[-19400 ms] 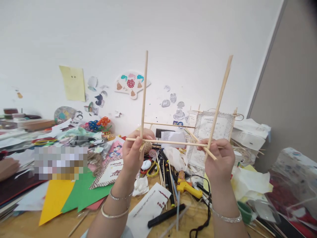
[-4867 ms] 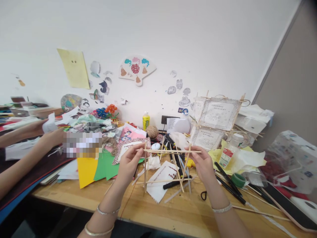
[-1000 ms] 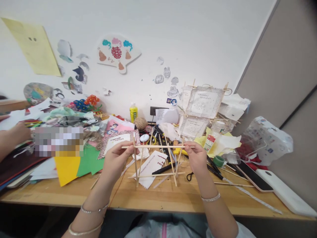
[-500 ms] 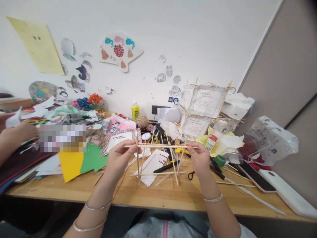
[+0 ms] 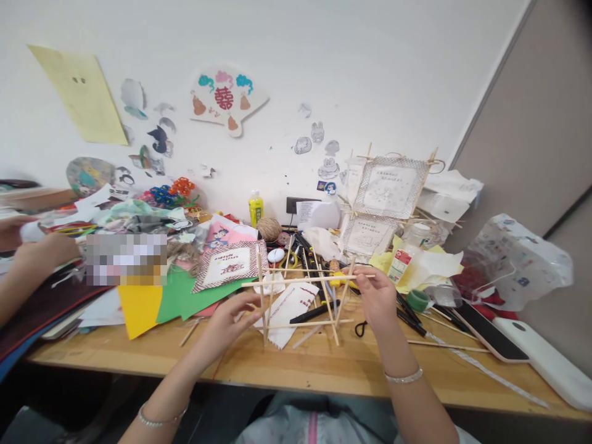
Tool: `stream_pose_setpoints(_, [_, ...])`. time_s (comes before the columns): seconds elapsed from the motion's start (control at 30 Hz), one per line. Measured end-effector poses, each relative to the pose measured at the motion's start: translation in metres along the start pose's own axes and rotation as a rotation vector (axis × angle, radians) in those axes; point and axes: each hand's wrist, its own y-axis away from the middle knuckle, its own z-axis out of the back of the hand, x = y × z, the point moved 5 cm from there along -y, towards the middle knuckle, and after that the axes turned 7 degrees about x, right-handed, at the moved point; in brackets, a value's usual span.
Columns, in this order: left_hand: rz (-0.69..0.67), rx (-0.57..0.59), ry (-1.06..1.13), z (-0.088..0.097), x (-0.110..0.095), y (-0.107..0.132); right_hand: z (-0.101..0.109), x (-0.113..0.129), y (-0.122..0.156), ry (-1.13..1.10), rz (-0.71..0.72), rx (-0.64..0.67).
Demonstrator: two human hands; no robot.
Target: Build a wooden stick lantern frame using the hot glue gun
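Note:
Thin wooden sticks form an open frame (image 5: 305, 280) above the table, with crossing uprights and a lower crossbar; how they are joined is too small to make out. My right hand (image 5: 377, 296) pinches the frame's upper right corner. At the left upright, my left hand (image 5: 234, 324) has its fingers apart, the fingertips close to or touching the stick. Behind the frame lie a white paper piece with dark red writing (image 5: 296, 302) and a black pen (image 5: 312, 312).
A co-worker's hands (image 5: 39, 253) are at the far left. Green card (image 5: 178, 299), a twine ball (image 5: 267, 229), a yellow bottle (image 5: 255, 208) and a stick-framed paper display (image 5: 392, 185) crowd the table. Phones (image 5: 493, 333) and a plastic bag (image 5: 527, 256) lie right.
My left hand has let go of the frame's upper left corner and moved down beside the left upright. My right hand keeps its hold. The view has shifted slightly.

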Motion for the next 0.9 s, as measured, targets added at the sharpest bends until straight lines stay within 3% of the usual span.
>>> stream_pose_setpoints(0.13, [-0.059,0.150,-0.192,-0.013,0.008,0.009,0.001,-0.002,0.000,-0.025,-0.021,-0.016])
stream_pose_setpoints(0.3, [-0.100,0.294,-0.259,-0.029,0.009,0.012,0.001,0.004,0.001,-0.054,-0.005,-0.068])
stream_pose_setpoints(0.47, [0.019,0.301,-0.300,-0.033,0.015,0.013,0.020,0.017,0.004,-0.158,0.036,-0.157])
stream_pose_setpoints(0.7, [-0.005,0.256,-0.258,-0.039,0.024,0.012,0.073,0.025,0.030,-0.189,0.036,-0.321])
stream_pose_setpoints(0.9, [0.004,0.265,-0.301,-0.039,0.012,0.011,0.098,0.022,0.061,-0.177,-0.017,-0.405])
